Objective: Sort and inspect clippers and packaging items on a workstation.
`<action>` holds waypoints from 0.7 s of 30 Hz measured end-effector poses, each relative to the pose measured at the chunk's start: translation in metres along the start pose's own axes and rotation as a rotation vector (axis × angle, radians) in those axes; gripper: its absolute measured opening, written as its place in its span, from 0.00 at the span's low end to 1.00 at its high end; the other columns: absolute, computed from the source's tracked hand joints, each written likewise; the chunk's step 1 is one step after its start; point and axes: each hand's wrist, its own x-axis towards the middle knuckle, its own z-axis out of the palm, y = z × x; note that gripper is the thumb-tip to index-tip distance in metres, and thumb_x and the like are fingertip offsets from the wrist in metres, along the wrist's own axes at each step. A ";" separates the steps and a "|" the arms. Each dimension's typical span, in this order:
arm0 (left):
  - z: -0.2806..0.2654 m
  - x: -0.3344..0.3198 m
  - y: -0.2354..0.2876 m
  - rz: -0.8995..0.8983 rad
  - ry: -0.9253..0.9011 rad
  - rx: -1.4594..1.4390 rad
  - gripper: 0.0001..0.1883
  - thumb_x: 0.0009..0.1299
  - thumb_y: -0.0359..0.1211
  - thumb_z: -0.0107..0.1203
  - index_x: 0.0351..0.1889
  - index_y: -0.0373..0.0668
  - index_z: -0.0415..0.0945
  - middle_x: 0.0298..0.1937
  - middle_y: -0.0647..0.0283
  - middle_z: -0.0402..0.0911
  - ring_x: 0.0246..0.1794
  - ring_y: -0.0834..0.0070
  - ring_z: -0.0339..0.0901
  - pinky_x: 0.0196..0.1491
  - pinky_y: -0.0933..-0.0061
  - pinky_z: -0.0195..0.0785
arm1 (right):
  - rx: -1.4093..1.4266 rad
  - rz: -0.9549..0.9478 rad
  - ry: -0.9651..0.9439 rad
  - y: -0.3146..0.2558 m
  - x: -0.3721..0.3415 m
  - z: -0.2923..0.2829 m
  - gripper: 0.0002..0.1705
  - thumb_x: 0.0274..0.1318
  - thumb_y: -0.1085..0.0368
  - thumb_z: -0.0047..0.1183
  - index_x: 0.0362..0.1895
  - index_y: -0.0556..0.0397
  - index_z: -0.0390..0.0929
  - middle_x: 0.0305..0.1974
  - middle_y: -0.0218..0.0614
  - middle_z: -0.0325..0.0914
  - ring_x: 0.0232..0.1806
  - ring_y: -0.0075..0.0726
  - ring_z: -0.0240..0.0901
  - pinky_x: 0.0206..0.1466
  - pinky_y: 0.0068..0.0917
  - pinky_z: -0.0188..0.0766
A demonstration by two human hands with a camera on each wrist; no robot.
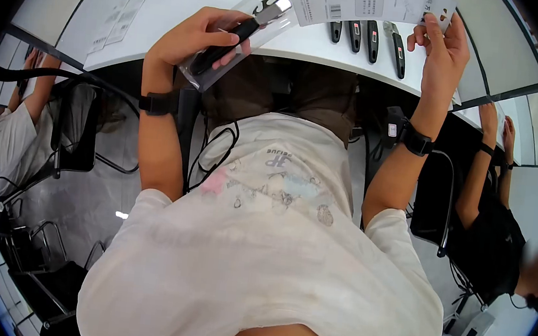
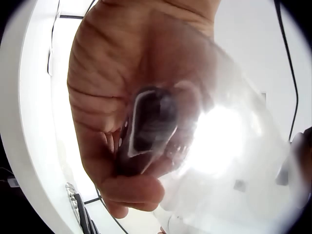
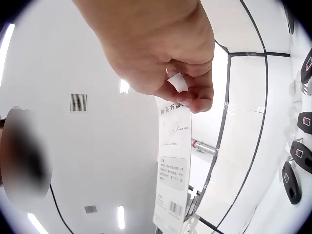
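Observation:
In the head view my left hand (image 1: pixel 207 37) grips a black-handled tool (image 1: pixel 225 46) with a metal head, together with a clear plastic sleeve (image 1: pixel 209 79) around or beside it. The left wrist view shows the dark handle (image 2: pixel 151 122) in the curled fingers of my left hand (image 2: pixel 112 97), with glare on the plastic. My right hand (image 1: pixel 445 55) pinches the end of a long printed card (image 1: pixel 369 1), whose other end reaches close to the tool's head. Seen from the right wrist, the card (image 3: pixel 171 170) hangs from the fingertips of my right hand (image 3: pixel 165 53).
Several black-handled tools (image 1: pixel 372 42) lie in a row on the white table (image 1: pixel 319 53). More printed cards (image 1: pixel 128 15) lie at the table's left. A person (image 1: pixel 6 136) sits on the left, another (image 1: pixel 490 222) on the right. Low partition panels (image 1: pixel 506 55) stand beside the table.

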 end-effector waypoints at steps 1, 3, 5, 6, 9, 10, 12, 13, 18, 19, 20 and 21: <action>0.001 -0.001 0.001 -0.002 0.004 -0.004 0.24 0.73 0.25 0.49 0.68 0.26 0.67 0.40 0.57 0.84 0.22 0.81 0.73 0.29 0.80 0.71 | -0.017 -0.001 -0.040 0.003 0.001 -0.003 0.10 0.68 0.70 0.56 0.49 0.64 0.76 0.36 0.37 0.79 0.27 0.27 0.69 0.27 0.29 0.73; 0.003 -0.002 0.002 -0.020 -0.003 0.031 0.27 0.73 0.27 0.51 0.70 0.25 0.64 0.40 0.58 0.82 0.21 0.81 0.72 0.26 0.80 0.67 | -0.032 -0.013 -0.013 0.005 0.000 0.000 0.11 0.68 0.70 0.56 0.49 0.64 0.76 0.35 0.37 0.79 0.27 0.27 0.69 0.28 0.29 0.74; 0.002 -0.005 0.004 -0.018 -0.011 0.028 0.27 0.73 0.27 0.51 0.70 0.25 0.63 0.40 0.58 0.82 0.21 0.81 0.72 0.26 0.80 0.68 | -0.049 -0.028 0.016 0.005 0.000 0.002 0.11 0.68 0.70 0.56 0.50 0.64 0.75 0.35 0.37 0.79 0.27 0.27 0.68 0.28 0.29 0.74; 0.002 -0.006 0.004 -0.015 -0.021 0.028 0.27 0.73 0.27 0.51 0.70 0.25 0.63 0.40 0.58 0.81 0.21 0.81 0.72 0.26 0.80 0.68 | -0.010 -0.024 0.022 0.006 0.001 0.001 0.12 0.68 0.70 0.56 0.51 0.64 0.75 0.35 0.37 0.79 0.28 0.27 0.68 0.28 0.30 0.75; 0.000 -0.007 0.003 -0.016 -0.044 0.016 0.27 0.73 0.26 0.51 0.70 0.26 0.64 0.40 0.58 0.81 0.21 0.81 0.72 0.27 0.80 0.68 | 0.008 -0.013 0.040 0.009 0.000 -0.001 0.12 0.68 0.70 0.56 0.52 0.64 0.76 0.34 0.37 0.79 0.28 0.27 0.68 0.29 0.31 0.76; 0.000 -0.007 0.003 -0.015 -0.042 0.015 0.27 0.73 0.26 0.51 0.70 0.26 0.64 0.40 0.58 0.81 0.21 0.81 0.72 0.27 0.80 0.68 | -0.012 -0.007 0.057 0.010 0.001 -0.002 0.13 0.68 0.70 0.56 0.52 0.65 0.76 0.34 0.37 0.78 0.28 0.27 0.68 0.29 0.31 0.76; 0.000 -0.007 0.003 -0.015 -0.059 0.004 0.27 0.72 0.25 0.52 0.69 0.26 0.64 0.41 0.58 0.82 0.22 0.81 0.72 0.27 0.80 0.69 | -0.030 -0.021 0.022 0.012 0.001 -0.004 0.13 0.68 0.71 0.55 0.52 0.65 0.76 0.34 0.37 0.78 0.28 0.27 0.68 0.29 0.31 0.76; -0.001 -0.008 0.003 -0.015 -0.059 0.004 0.27 0.72 0.25 0.52 0.69 0.26 0.64 0.41 0.58 0.82 0.22 0.81 0.72 0.27 0.80 0.69 | -0.048 -0.034 -0.010 0.013 0.001 -0.005 0.13 0.68 0.71 0.55 0.53 0.65 0.76 0.34 0.37 0.77 0.29 0.27 0.68 0.29 0.30 0.77; 0.000 -0.009 0.005 -0.031 -0.032 0.047 0.27 0.73 0.24 0.51 0.70 0.27 0.64 0.41 0.58 0.82 0.24 0.82 0.72 0.30 0.81 0.71 | -0.249 -0.004 -0.024 0.006 -0.002 -0.009 0.18 0.68 0.71 0.55 0.59 0.65 0.76 0.27 0.34 0.74 0.25 0.24 0.68 0.29 0.28 0.77; 0.001 -0.008 0.006 -0.030 -0.035 0.047 0.27 0.73 0.24 0.51 0.70 0.27 0.64 0.41 0.58 0.82 0.24 0.82 0.72 0.30 0.81 0.71 | -0.349 0.010 -0.038 0.004 -0.003 -0.010 0.20 0.68 0.70 0.55 0.61 0.64 0.76 0.25 0.33 0.73 0.23 0.22 0.68 0.28 0.27 0.77; 0.002 -0.008 0.007 -0.025 -0.020 0.080 0.26 0.74 0.24 0.51 0.71 0.28 0.64 0.41 0.58 0.82 0.24 0.82 0.72 0.31 0.80 0.71 | -0.350 0.010 -0.036 0.004 -0.002 -0.011 0.20 0.68 0.70 0.55 0.61 0.64 0.76 0.25 0.33 0.73 0.23 0.22 0.68 0.28 0.27 0.77; 0.003 -0.007 0.008 -0.020 -0.006 0.111 0.26 0.74 0.24 0.50 0.71 0.28 0.64 0.42 0.59 0.82 0.25 0.82 0.72 0.31 0.80 0.71 | -0.370 0.010 -0.048 0.004 -0.002 -0.013 0.21 0.68 0.69 0.55 0.62 0.64 0.76 0.23 0.32 0.72 0.22 0.22 0.68 0.28 0.27 0.77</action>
